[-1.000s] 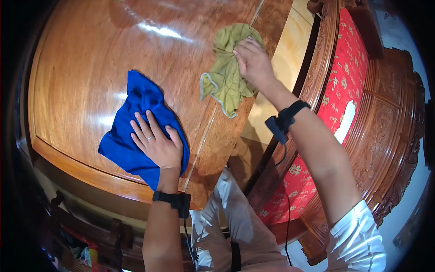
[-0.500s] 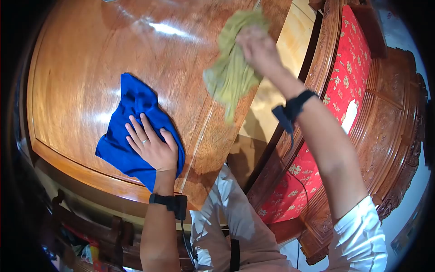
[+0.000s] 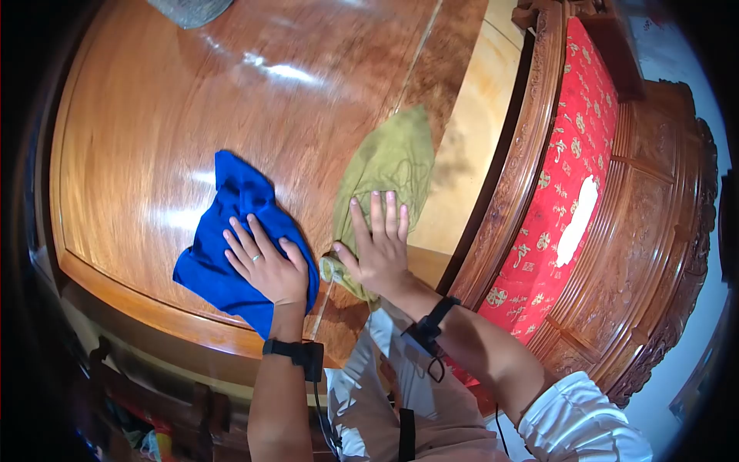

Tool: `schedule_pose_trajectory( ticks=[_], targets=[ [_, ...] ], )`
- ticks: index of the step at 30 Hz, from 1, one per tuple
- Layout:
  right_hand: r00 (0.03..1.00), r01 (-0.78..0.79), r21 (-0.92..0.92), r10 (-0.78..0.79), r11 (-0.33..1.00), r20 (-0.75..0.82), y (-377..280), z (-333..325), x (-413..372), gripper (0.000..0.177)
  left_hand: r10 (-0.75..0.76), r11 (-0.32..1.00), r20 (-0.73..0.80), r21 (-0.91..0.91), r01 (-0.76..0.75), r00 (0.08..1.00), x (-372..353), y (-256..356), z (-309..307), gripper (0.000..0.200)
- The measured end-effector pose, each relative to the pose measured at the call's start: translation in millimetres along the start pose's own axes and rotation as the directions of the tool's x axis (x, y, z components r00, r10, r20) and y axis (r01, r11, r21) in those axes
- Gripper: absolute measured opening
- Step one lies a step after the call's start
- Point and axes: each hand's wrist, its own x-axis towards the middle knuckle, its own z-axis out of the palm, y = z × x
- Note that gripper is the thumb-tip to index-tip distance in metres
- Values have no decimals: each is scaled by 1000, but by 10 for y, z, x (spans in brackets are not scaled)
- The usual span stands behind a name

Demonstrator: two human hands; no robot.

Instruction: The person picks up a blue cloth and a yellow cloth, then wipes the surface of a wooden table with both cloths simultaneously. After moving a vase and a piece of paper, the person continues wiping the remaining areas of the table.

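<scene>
A blue cloth (image 3: 223, 266) lies rumpled on the wooden table near its front edge. My left hand (image 3: 268, 266) rests on it with the palm down and fingers spread. To the right, a yellow-green cloth (image 3: 396, 158) is spread along the table's right edge. My right hand (image 3: 379, 246) lies flat over its lower part, fingers apart and pointing away from me. The near end of this cloth is bunched beside my right thumb. Both wrists wear black straps.
The polished wooden table (image 3: 154, 115) has a grey object (image 3: 191, 9) at its far edge. On the right stands a carved wooden bench (image 3: 654, 208) with a red patterned cushion (image 3: 581, 100) and a white item (image 3: 579, 223) on it.
My right hand has come down and toward me, from gripping the bunched yellow-green cloth to lying flat on it. That cloth is now spread out. The grey object shows more at the far edge.
</scene>
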Motion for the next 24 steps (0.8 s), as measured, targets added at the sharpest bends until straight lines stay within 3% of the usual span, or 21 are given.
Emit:
schedule_pose_trajectory(
  ticks=[2, 5, 7, 12, 14, 16, 21, 24],
  targets=[
    [998, -54, 28, 52, 998, 44, 6, -49, 60, 73, 6, 1000, 4, 8, -6, 1000, -5, 6, -8, 62],
    [993, -68, -9, 67, 998, -93, 243, -84, 391, 71, 14, 1000, 21, 26, -14, 1000, 7, 32, -65, 62],
    [987, -159, -84, 158, 984, -25, 389, -144, 733, 70, 34, 999, 7, 32, -34, 999, 20, 25, -68, 62],
    [984, -154, -70, 147, 986, -96, 952, -428, 1636, 67, 22, 1000, 90, 9, -23, 996, 2, 19, -158, 62],
    [969, -144, -67, 127, 987, -213, 1211, -561, 2146, 66, 25, 1000, 125, -3, -25, 992, 84, 93, -236, 67],
    [970, -174, -27, 167, 984, -178, 1464, -679, 2477, 65, 11, 999, 107, 51, -17, 994, 30, 84, -65, 70],
    [967, -209, 27, 211, 977, -141, 2008, -945, 3193, 65, -37, 995, 108, 97, 27, 993, 619, 913, 200, 69],
    [957, -180, 82, 194, 980, -217, 2241, -1047, 3484, 66, -40, 995, 129, 92, 28, 991, 1125, 1537, 310, 68]
  ],
)
